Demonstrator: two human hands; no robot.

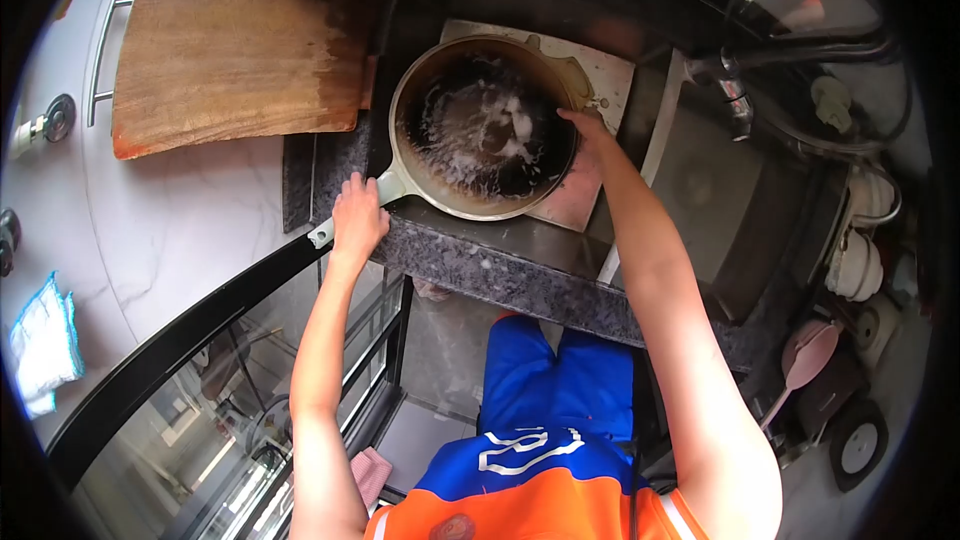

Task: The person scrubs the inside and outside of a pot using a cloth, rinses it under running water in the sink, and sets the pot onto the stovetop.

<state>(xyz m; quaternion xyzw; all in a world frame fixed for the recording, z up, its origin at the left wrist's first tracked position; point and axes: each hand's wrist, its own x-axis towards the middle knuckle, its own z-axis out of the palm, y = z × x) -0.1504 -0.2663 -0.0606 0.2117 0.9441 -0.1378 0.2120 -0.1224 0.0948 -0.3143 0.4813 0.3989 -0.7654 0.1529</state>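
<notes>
Wears an orange-and-blue top [535,500] nearest the camera and reaches with both bare arms past a dark, speckled counter edge [480,265] to a wide pan [475,204]. Shows frothy liquid [480,130] inside the pan, above a pale square panel [570,202] on the counter; cannot tell the exact contact between pan and panel. Closes the left hand [360,215] around the pale handle [393,186], curling the fingers over its top and leaving the holed tip free at the lower left. Sets the right hand [593,132] against the opposite rim, with one fingertip over the edge; cannot tell the curl of the remaining fingers, hidden outside the wall. Has the pan between both hands, with its long axis slanting from handle tip at lower left to round bowl at upper right. Touches the bowl directly with the right hand, but stands off from it with the left by a short neck of handle. Has a wooden board [250,50] well to the left, and a sink [660,130] just right of the right forearm, near a tap [738,105].
</notes>
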